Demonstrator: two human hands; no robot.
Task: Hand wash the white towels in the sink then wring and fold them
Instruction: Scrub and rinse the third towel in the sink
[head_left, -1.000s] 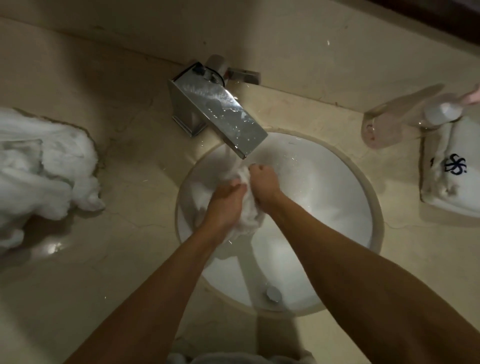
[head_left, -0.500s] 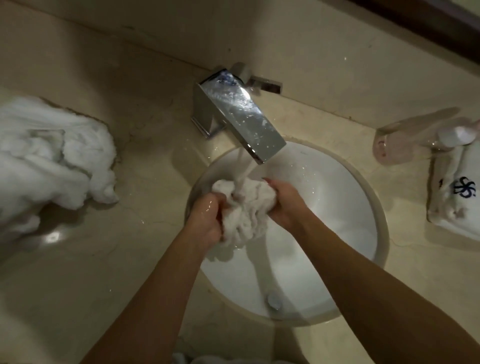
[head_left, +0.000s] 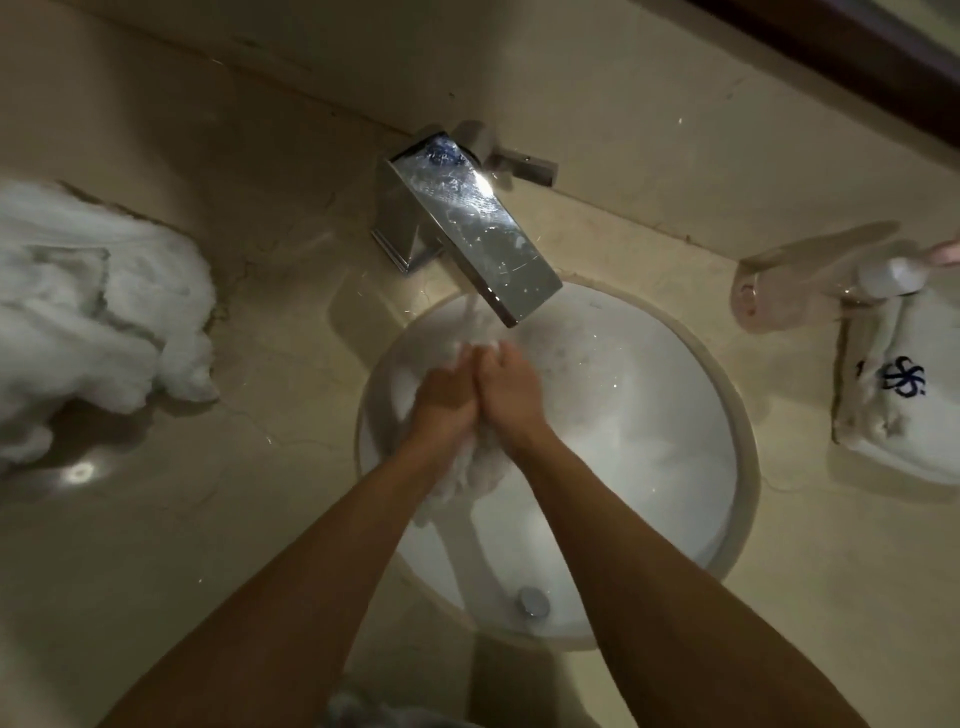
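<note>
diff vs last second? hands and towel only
Left hand and right hand closed together, palms nearly touching, squeezing the wet white towel, which now mostly hides between and below them. Both kept their grip, under the square chrome faucet. Crumpled white towel pile on the counter unchanged.

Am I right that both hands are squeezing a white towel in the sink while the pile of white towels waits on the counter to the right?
Not quite: the head view shows the pile of white towels on the counter to the left, not the right. Both hands, left and right, do squeeze the white towel in the sink.
</note>
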